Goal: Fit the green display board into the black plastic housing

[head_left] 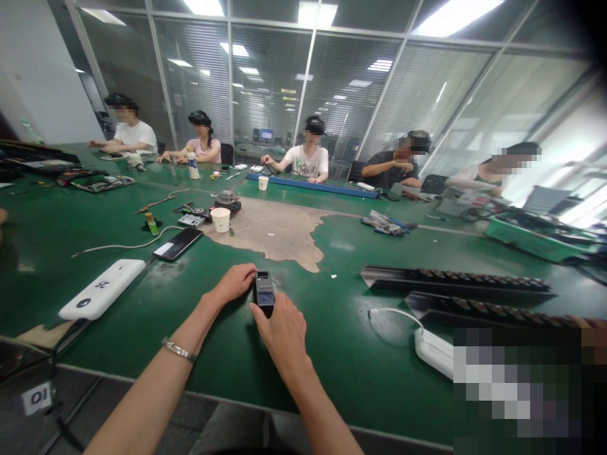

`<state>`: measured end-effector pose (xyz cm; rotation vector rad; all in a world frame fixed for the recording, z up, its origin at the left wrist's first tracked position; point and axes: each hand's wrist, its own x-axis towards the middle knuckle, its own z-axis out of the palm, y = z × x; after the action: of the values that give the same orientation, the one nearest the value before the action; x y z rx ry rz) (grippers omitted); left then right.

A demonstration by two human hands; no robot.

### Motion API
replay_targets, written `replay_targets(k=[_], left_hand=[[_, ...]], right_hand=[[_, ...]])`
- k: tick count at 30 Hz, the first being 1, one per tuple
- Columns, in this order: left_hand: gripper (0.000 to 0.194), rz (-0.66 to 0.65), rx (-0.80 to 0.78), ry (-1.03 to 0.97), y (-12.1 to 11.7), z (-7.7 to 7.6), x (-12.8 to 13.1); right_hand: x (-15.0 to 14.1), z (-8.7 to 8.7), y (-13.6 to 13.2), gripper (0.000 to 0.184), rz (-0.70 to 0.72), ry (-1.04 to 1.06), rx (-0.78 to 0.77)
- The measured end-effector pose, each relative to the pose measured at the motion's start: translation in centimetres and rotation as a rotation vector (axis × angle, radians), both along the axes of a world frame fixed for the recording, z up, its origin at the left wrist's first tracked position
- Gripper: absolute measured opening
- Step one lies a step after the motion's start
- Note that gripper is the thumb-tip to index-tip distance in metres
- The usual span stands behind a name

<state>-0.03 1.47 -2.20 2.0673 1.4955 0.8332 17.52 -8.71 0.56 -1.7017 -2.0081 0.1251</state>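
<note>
A small black box-shaped device (264, 285) with a little screen on its near end stands out over the green table in front of me. My right hand (284, 322) is closed around its near right side, the thumb lying across the near end. My left hand (236, 282) has its fingers bent together at the device's far left corner, touching it. Some fingertips of both hands are hidden behind the device. To the left lie a dark smartphone (178, 244) and a white power bank (103, 289) joined by a cable.
Beyond my hands a brown worn patch (270, 227) marks the table (341, 354), with a paper cup (220, 220) at its left. Dark metal rails (455, 280) and another white power bank (434, 351) are at right, near a green basket (526, 240). Several people sit opposite.
</note>
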Motion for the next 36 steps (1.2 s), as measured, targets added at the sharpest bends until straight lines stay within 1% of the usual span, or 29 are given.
replay_targets(k=[3,8,11,14,17,21,25,28,32,34,36], left_hand=[[0.019,-0.016,0.069,0.017,-0.3,-0.4,-0.1],[0.019,-0.041,0.082,0.015,-0.5,-0.4,-0.5],[0.021,-0.06,0.064,0.0,-0.8,-0.2,-0.7],[0.027,-0.095,0.036,-0.011,-1.0,0.0,-0.8],[0.033,-0.135,-0.037,-0.026,-0.8,0.2,-1.0],[0.037,-0.212,-0.145,-0.055,-0.6,0.7,-1.4],[0.039,-0.286,-0.257,-0.085,-0.6,1.5,-1.6],[0.031,-0.306,-0.224,-0.048,-0.7,1.8,-1.6],[0.023,-0.291,-0.192,-0.016,-0.6,1.8,-1.6],[0.021,-0.282,-0.208,-0.026,-0.5,1.6,-1.6],[0.02,-0.27,-0.221,-0.044,-0.4,1.4,-1.6]], right_hand=[[0.1,0.1,-0.1,0.032,0.009,0.06,0.017],[0.9,1.4,-0.3,0.03,0.0,0.166,0.059],[1.9,2.3,-0.1,0.03,0.038,0.265,0.107],[3.8,2.6,0.6,0.029,0.05,0.317,0.152],[6.2,1.8,1.4,0.027,0.024,0.259,0.159],[8.7,0.1,1.6,0.027,-0.012,0.126,0.075],[9.6,-1.2,1.0,0.029,-0.077,0.007,0.028],[9.5,-1.8,0.6,0.03,-0.105,-0.027,0.035],[9.4,-1.9,0.7,0.029,-0.1,0.009,0.049],[9.2,-1.5,0.7,0.029,-0.071,0.061,0.061],[8.5,-0.7,0.5,0.029,-0.025,0.137,0.075]])
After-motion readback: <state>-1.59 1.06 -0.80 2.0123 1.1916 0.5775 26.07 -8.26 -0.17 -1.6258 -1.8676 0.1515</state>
